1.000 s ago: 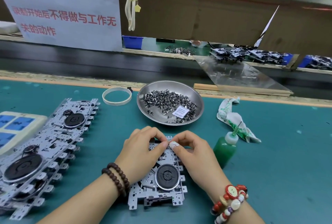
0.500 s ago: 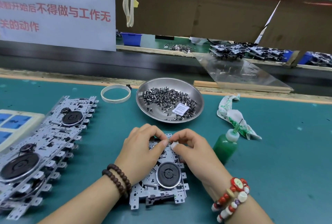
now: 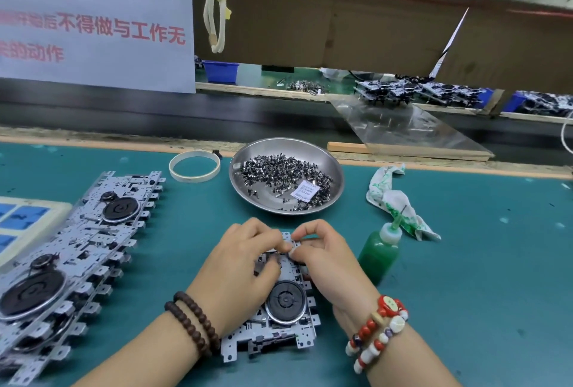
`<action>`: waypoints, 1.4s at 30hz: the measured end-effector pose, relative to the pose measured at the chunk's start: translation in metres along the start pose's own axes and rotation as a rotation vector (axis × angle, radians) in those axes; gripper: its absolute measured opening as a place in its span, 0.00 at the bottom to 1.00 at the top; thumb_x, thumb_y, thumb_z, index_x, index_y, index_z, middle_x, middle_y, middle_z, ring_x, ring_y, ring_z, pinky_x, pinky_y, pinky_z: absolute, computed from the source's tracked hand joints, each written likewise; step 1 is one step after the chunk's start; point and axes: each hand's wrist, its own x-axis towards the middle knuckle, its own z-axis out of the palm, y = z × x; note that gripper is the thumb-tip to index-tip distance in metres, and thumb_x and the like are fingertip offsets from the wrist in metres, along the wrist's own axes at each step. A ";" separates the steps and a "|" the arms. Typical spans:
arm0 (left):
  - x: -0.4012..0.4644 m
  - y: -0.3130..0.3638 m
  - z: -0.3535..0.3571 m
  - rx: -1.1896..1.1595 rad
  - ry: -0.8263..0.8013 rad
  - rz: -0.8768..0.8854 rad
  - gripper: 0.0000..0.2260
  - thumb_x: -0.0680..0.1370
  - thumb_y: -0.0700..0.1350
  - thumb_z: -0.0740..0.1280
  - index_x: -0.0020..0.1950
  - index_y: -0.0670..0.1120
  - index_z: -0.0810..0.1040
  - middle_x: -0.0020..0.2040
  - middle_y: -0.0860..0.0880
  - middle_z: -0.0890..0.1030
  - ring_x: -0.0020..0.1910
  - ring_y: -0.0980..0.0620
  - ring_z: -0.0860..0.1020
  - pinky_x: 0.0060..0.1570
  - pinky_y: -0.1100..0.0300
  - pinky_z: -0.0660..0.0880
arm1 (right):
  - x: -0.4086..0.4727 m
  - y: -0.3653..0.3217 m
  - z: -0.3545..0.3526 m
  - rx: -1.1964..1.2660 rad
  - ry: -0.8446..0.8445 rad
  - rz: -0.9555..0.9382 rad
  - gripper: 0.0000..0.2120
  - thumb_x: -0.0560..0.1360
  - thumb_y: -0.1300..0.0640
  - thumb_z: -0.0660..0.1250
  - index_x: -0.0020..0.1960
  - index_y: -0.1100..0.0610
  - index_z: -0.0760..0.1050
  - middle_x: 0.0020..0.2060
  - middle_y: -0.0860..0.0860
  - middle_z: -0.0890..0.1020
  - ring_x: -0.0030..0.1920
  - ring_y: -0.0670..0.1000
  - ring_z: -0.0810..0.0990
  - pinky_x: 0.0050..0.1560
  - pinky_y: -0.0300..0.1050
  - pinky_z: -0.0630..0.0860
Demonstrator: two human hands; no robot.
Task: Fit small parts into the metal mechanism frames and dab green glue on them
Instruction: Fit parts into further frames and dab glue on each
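Note:
A metal mechanism frame point(image 3: 279, 329) with a black round wheel lies on the green mat in front of me. My left hand point(image 3: 238, 272) rests over its left upper part, fingers curled down onto it. My right hand point(image 3: 325, 258) sits at the frame's top edge, thumb and forefinger pinched together on a small part that I cannot make out. A green glue bottle point(image 3: 379, 254) with a white cap stands just right of my right hand. Behind the frame, a steel bowl point(image 3: 248, 192) holds several small dark metal parts and a white paper slip.
A long overlapping row of metal frames point(image 3: 71, 250) runs along the left. A white ring point(image 3: 194, 166) lies left of the bowl. A glue-stained cloth point(image 3: 392, 197) lies behind the bottle. A clear plastic sheet point(image 3: 403, 126) leans at the back edge. A tray with blue pads point(image 3: 18, 216) is far left.
Both hands have stayed on the frame's top edge; my fingertips have shifted slightly, with the left thumb now lower on the frame. The view has shifted a little.

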 end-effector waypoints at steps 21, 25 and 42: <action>-0.036 -0.003 -0.036 -0.452 -0.060 -0.671 0.12 0.75 0.43 0.67 0.54 0.56 0.71 0.28 0.53 0.77 0.28 0.52 0.80 0.40 0.55 0.79 | -0.051 0.030 -0.074 -0.023 0.552 -0.338 0.19 0.70 0.67 0.71 0.50 0.48 0.70 0.47 0.47 0.74 0.43 0.44 0.74 0.39 0.27 0.71; -0.027 0.003 -0.032 -0.644 -0.013 -0.734 0.09 0.75 0.38 0.67 0.52 0.50 0.74 0.30 0.48 0.77 0.25 0.56 0.78 0.26 0.64 0.74 | -0.032 0.036 -0.083 -0.284 0.342 -0.233 0.23 0.70 0.59 0.72 0.61 0.48 0.68 0.58 0.46 0.73 0.61 0.50 0.70 0.63 0.46 0.68; 0.009 0.006 -0.016 -1.208 -0.164 -0.837 0.09 0.74 0.35 0.65 0.54 0.39 0.74 0.39 0.40 0.84 0.26 0.50 0.80 0.25 0.62 0.78 | 0.000 0.000 -0.085 0.863 0.136 -0.180 0.10 0.64 0.62 0.66 0.45 0.56 0.74 0.32 0.46 0.73 0.25 0.41 0.65 0.22 0.30 0.64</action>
